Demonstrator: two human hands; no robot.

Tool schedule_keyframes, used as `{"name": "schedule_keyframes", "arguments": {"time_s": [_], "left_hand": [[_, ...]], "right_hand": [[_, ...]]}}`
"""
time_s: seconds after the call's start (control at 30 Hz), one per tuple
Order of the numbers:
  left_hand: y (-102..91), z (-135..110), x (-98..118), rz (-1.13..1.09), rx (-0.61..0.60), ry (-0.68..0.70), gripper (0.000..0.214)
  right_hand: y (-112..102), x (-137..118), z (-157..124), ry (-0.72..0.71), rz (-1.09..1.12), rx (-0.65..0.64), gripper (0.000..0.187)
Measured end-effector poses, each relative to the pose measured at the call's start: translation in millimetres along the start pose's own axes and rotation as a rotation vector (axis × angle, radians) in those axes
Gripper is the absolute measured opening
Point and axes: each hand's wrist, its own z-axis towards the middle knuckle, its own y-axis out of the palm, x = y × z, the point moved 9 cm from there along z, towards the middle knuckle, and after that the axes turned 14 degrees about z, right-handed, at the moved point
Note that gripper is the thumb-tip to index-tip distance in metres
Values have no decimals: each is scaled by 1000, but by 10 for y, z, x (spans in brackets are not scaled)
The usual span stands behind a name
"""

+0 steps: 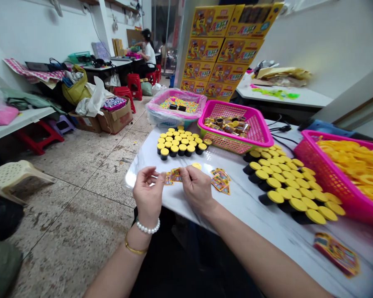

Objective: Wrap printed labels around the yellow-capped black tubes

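Printed cards (175, 175) sit between the two hands at the clock's centre, over the near edge of a white table (251, 203) that carries a pink basket (315, 163) of yellow rings at three o'clock, a broad group of yellow-lidded black tubs (287, 178) nearer on that side, and a smaller group (182, 147) at twelve. The right hand (199, 186) clamps thumb and curled fingers on the cards' right end; the left hand (149, 190), at nine o'clock, has bent fingertips beside their left end, whether pinching I cannot tell, and loose cards (219, 182) lie at three.
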Motion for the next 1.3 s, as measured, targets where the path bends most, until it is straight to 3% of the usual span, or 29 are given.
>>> {"name": "schedule_keyframes", "arguments": {"time_s": [0.07,0.2,0.33,0.43,0.53,0.63,0.73,0.8,0.93,1.0,1.13,1.3], "left_hand": [[-60,-4,59,38,40,52,22],[98,-48,183,179,-118,207,11],[173,-67,118,184,-156,180,11],[198,-27,-41,102,-198,12,14],[301,-17,-286,-90,-341,-309,25],[373,-12,-386,-263,-435,-539,31],[398,38,-378,-374,-476,-652,24],[431,61,-352,-439,-519,-700,16],[529,53,-314,-562,-614,-770,5],[569,41,-313,-599,-634,-789,6],[623,4,-336,-617,-635,-831,5],[683,-20,-315,-609,-674,-810,10]], "right_hand": [[-25,16,9,9,-14,15,40],[-2,-25,6,-20,-4,-8,40],[120,-90,-43,-71,40,-88,38],[200,-101,-54,-84,50,-189,42],[34,-20,42,-46,-89,-149,41],[-262,218,185,107,-338,-63,29],[-332,521,244,308,-383,-175,22],[-346,616,257,408,-188,-181,17],[-228,614,217,648,615,-131,35],[-132,543,182,726,898,-139,38],[-46,502,120,727,987,-142,36],[87,519,29,763,955,-264,31]]}}
